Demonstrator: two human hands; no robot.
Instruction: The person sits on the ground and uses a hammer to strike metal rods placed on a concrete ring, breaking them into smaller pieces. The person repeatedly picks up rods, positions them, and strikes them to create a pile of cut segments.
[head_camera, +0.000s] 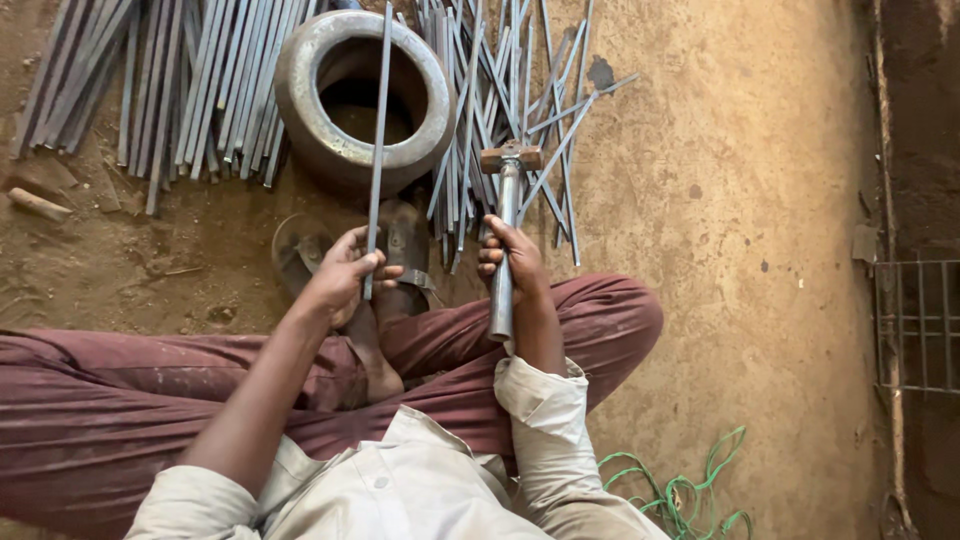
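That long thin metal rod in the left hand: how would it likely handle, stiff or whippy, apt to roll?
The rod looks like flat-sided steel stock, so it probably lies still rather than rolls. The left hand grips only its lower end, yet it stays straight across the metal ring, suggesting stiffness. Being so slender, it may still spring slightly under the hammer.

Thin grey metal rod (377, 150): straight, long, held near its lower end, running almost upright in the view, slightly tilted, its upper part crossing over the heavy metal ring (365, 95) on the dirt floor. Hammer (508, 200): rusty brown block head, bare metal tubular handle, gripped mid-handle, head pointing away over scattered rods, handle end above the knee.
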